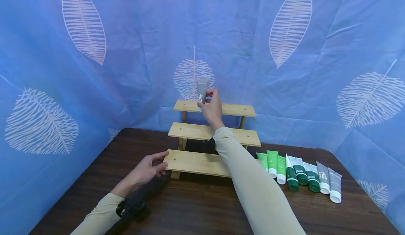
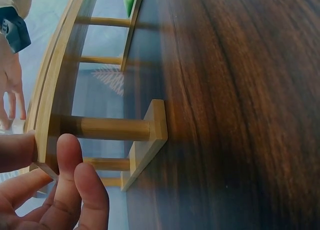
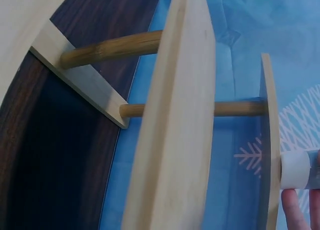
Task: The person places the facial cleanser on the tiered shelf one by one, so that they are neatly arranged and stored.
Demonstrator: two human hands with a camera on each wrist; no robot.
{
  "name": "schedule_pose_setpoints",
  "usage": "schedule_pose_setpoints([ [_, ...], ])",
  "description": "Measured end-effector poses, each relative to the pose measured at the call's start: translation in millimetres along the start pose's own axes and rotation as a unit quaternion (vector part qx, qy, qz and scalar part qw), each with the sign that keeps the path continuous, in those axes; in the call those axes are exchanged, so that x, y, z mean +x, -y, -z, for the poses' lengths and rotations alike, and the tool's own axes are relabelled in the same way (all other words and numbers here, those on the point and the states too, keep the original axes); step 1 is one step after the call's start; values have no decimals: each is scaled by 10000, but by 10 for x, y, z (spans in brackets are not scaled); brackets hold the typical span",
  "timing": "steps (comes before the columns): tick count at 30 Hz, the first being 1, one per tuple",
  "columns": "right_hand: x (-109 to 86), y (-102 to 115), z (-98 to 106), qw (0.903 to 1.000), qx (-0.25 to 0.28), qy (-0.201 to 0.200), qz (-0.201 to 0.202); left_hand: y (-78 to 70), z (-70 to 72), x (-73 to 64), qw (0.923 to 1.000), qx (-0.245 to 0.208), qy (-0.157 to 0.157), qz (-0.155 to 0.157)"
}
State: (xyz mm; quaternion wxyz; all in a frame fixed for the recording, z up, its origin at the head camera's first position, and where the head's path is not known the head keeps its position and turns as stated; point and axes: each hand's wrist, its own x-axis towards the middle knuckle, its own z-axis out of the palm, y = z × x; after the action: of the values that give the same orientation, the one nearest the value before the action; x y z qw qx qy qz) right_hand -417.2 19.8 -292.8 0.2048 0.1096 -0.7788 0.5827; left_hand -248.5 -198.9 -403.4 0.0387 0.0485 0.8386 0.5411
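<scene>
A three-tier wooden display stand (image 1: 199, 163) stands on the table. My left hand (image 1: 147, 170) pinches the left end of its lowest plank; the left wrist view has the thumb on one face and fingertips (image 2: 70, 155) on the other. My right hand (image 1: 213, 108) holds a grey squeeze tube (image 1: 203, 85) upright, cap down, at the left half of the top plank (image 1: 234, 109). In the right wrist view the white cap (image 3: 295, 170) meets the top plank (image 3: 271, 140), or nearly so. Most of the right hand is out of that view.
Right of the stand lie several tubes: green ones with white caps (image 1: 272, 161), white-and-green ones (image 1: 299, 170) and grey ones (image 1: 323, 177). The middle plank (image 1: 190, 131) passes behind my right forearm. Blue leaf-patterned cloth (image 1: 152, 52) hangs behind the dark wooden table (image 1: 196, 207).
</scene>
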Motion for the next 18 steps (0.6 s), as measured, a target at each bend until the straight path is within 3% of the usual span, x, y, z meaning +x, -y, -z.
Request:
schedule_pose_setpoints([
  [18, -23, 22, -192, 9981, -605, 29, -81, -39, -1, -32, 9999, 70, -9, -76],
])
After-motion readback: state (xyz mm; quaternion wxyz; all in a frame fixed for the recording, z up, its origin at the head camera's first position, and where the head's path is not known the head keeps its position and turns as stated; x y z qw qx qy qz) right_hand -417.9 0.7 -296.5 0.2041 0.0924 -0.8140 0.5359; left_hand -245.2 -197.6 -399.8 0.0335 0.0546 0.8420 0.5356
